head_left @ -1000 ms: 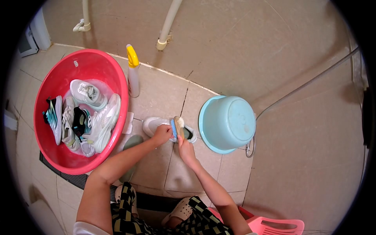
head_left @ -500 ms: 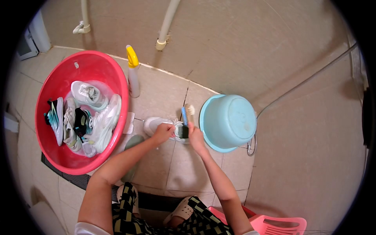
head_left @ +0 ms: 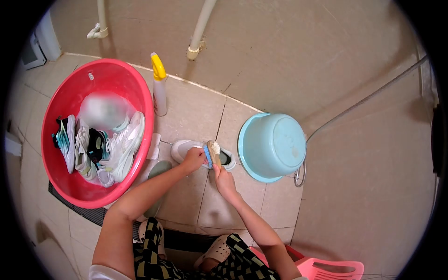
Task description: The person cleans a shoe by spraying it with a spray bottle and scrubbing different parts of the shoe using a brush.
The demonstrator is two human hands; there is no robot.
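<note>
A white sneaker (head_left: pixel 180 148) lies on the tiled floor with its toe to the left and its dark opening to the right. My left hand (head_left: pixel 194 159) is closed at its lace area, apparently pinching the tongue or laces; the exact grip is hidden. In my right hand (head_left: pixel 225 181) is a wooden scrub brush (head_left: pixel 214 150) with blue bristles on one side and white ones on the other. The blue bristles face left, close against my left fingers, over the middle of the sneaker.
To the left stands a large pink basin (head_left: pixel 51 179) holding several shoes in sudsy water. A spray bottle (head_left: pixel 159 95) with a yellow head is beside it. An upturned light-blue bucket (head_left: pixel 280 144) sits at the right. A pink plastic stool (head_left: pixel 322 268) shows lower right; a hose (head_left: pixel 364 100) hangs along the wall.
My right hand has moved left and slightly down with the brush, from the sneaker's opening to its lace area. My left hand stays in nearly the same place.
</note>
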